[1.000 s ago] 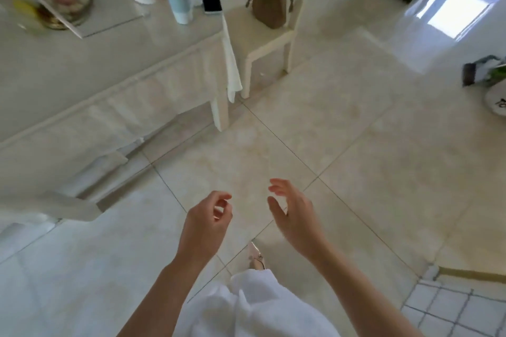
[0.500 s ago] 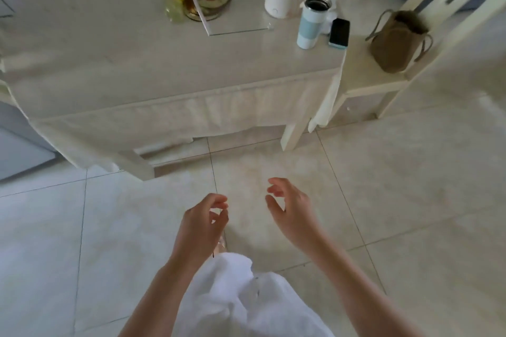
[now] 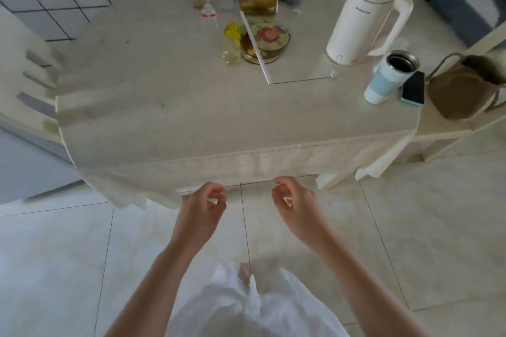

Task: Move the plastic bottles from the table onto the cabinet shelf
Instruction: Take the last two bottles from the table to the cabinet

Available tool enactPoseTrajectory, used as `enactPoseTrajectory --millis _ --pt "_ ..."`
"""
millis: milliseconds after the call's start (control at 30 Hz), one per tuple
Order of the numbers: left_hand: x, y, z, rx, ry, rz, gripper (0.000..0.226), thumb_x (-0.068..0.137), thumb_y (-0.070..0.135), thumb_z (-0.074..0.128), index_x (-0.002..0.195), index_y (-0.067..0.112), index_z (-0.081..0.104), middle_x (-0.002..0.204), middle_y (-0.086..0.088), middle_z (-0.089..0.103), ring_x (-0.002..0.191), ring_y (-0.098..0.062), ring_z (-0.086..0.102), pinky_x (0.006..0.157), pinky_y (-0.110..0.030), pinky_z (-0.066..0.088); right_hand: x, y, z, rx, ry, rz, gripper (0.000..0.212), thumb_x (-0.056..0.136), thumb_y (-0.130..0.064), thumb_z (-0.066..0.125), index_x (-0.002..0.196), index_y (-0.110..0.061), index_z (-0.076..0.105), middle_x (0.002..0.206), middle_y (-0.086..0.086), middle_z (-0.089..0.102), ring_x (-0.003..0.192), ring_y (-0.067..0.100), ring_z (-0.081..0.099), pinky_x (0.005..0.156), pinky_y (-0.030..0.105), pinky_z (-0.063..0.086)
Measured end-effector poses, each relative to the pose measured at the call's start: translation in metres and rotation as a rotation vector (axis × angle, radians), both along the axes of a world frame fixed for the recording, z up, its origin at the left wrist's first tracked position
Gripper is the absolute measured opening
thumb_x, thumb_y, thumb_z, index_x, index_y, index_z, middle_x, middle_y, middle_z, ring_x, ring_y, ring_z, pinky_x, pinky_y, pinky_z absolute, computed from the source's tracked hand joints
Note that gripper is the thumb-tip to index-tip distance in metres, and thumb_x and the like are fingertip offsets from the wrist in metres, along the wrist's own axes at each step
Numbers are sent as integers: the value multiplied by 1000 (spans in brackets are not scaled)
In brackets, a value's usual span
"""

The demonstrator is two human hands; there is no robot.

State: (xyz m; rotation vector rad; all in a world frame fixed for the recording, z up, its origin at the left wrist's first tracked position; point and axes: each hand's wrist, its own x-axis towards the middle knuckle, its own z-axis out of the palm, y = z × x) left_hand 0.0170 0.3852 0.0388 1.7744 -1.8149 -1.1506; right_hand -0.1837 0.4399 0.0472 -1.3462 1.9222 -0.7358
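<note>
Tiled walls back the bench (image 3: 169,107), where blurred plastic bottles (image 3: 231,44) are seen; both hands (image 3: 201,204) (image 3: 297,204) are held loosely curled, empty.

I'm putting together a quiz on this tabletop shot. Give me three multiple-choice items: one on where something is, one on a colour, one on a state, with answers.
1. Where does the phone lie?
A. Beside the tumbler, near the table's right edge
B. On the floor
C. Under the kettle

2. What colour is the label on the bottle lying on its side?
A. Blue
B. Yellow
C. Black

3. What are the hands doing?
A. Both hold bottles
B. Only the left one holds a bottle
C. Both hold nothing

Answers:
1. A: the phone lies right next to the tumbler, by the table edge.
2. B: the wrap near its cap end is yellow.
3. C: the left hand and right hand hang loosely curled in front of the table, with nothing in them.
</note>
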Motion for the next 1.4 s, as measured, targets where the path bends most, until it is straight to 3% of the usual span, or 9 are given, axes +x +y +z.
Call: enactPoseTrajectory --millis 167,400,533,767,933,1100,1200,1333,1400 --pt "-10 -58 0 24 53 25 14 89 16 62 98 26 66 87 12 68 72 -1 64 61 -19 46 -3 -61 7 6 -22 8 28 94 -19 55 121 -11 58 99 -2 69 100 13 64 93 31 50" --pt "-45 -157 -7 62 84 116 18 87 11 62 92 27 66 84 5 73 74 -17 70 77 -35 54 -32 -176 7 8 -55 25 27 92 -15 58 118 -8 61 95 2 69 95 17 65 91 34 50" --pt "-69 -207 -4 60 59 172 17 84 12 65 91 28 67 80 7 73 73 -16 71 75 -31 54 -57 -241 14 1 -26 54 26 90 -15 61 115 -6 63 97 8 72 88 18 66 80 18 45" --pt "-103 -287 -6 17 60 216 28 81 7 67 81 34 64 73 4 72 67 -18 71 72 -33 55 -87 -336 22 42 -16 163 29 92 -19 59 118 -8 60 103 5 70 94 18 66 83 20 44" --pt "-110 -343 -10 57 17 223 20 83 8 61 91 25 68 85 2 74 75 -16 70 65 -21 44 -91 -393 19 78 -11 188 29 92 -21 58 119 -9 60 106 5 70 93 17 66 87 26 49" --pt "-103 -415 -8 40 9 220 15 86 13 63 96 21 69 84 2 70 80 -21 68 68 -24 43 -86 -453 17 166 -13 139 35 92 -22 57 124 -8 57 113 5 68 105 21 63 85 25 43" --pt "-102 -471 -9 34 -19 206 19 87 15 62 104 19 68 95 3 69 88 -19 64 65 -19 40 -85 -489 11 241 -44 52 36 91 -25 58 122 -8 57 113 7 66 107 24 61 89 31 44" --pt "-106 -542 -25 31 -49 221 35 86 20 62 121 14 60 118 -4 65 109 -25 60 84 -27 40 -78 -536 -9 372 -55 -34 29 90 -33 56 81 -6 56 76 7 57 78 26 59 72 40 49" --pt "-112 -576 -35 60 -72 233 48 86 24 61 131 12 51 129 -9 57 118 -28 54 92 -32 40 -70 -561 -25 446 -27 -47 37 91 -42 53 92 -6 55 86 7 59 91 29 60 73 34 44"
